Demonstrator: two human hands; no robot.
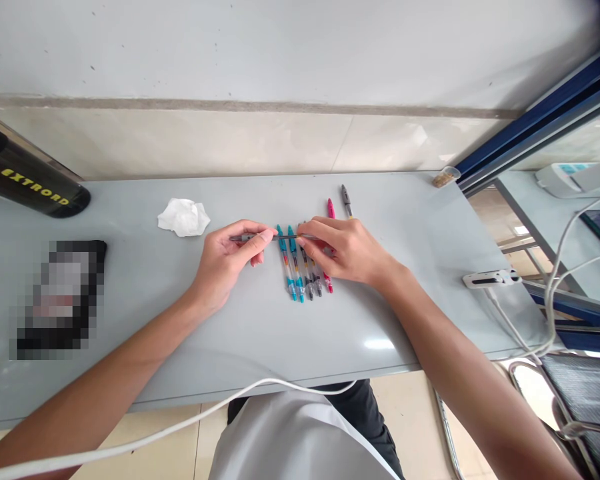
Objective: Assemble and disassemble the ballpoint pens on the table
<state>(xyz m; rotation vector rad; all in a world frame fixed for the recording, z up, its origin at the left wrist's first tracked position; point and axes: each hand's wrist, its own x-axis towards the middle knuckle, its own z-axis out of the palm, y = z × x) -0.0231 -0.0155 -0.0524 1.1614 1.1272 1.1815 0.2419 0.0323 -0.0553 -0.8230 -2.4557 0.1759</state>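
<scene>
slim pen (285,237): held between both hands, crossing over the upper part of the teal pens; its long axis runs nearly level from left to right, about parallel to the table's back edge, thicker gray end to the left, thin dark shaft toward the right.
left hand (230,263): thumb and fingers closed on the thicker part; the gray end pokes out past the fingers on the left.
right hand (347,250): fingertips pinched on the thin shaft; the fingers hide exactly where it stops.
teal pens (293,245): two, clear plastic barrels with teal ends, side by side, long axes pointing toward the person, crosswise to the held one.
dark-ended pens (309,285): two, clear near ends, beside the teal pair, partly under the right hand.
pink pen (331,208): passes under the right hand.
gray pen (347,197): its top shows beyond that hand.
tissue (184,217): white, soft, crumpled, left of the pens.
table (260,340): smooth, pale gray, glossy.
</scene>
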